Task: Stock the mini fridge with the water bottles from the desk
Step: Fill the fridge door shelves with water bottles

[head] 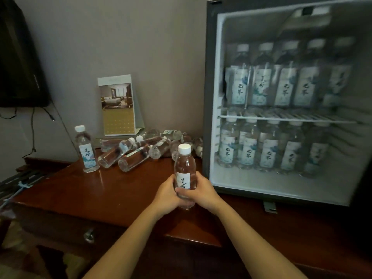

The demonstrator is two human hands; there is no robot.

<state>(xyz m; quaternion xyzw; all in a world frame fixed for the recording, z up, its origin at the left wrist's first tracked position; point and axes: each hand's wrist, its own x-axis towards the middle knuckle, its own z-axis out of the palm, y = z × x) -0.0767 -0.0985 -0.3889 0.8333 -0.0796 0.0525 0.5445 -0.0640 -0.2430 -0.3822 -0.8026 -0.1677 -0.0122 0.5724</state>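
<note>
A clear water bottle point(184, 168) with a white cap and a pale label stands upright above the desk, gripped low down by both hands: my left hand point(166, 196) on its left side, my right hand point(203, 193) on its right. The mini fridge point(209, 109) stands open just to the right, with several labelled bottles upright on its wire shelf point(289, 118) and several more on its floor. One bottle point(86, 150) stands upright at the desk's back left. A pile of several bottles point(138, 152) lies on its side behind my hands.
The brown wooden desk point(96, 190) has a drawer handle point(89, 236) under its front edge. A standing calendar card point(117, 105) leans at the wall behind the pile. A dark screen point(18, 63) with hanging cables is at the upper left.
</note>
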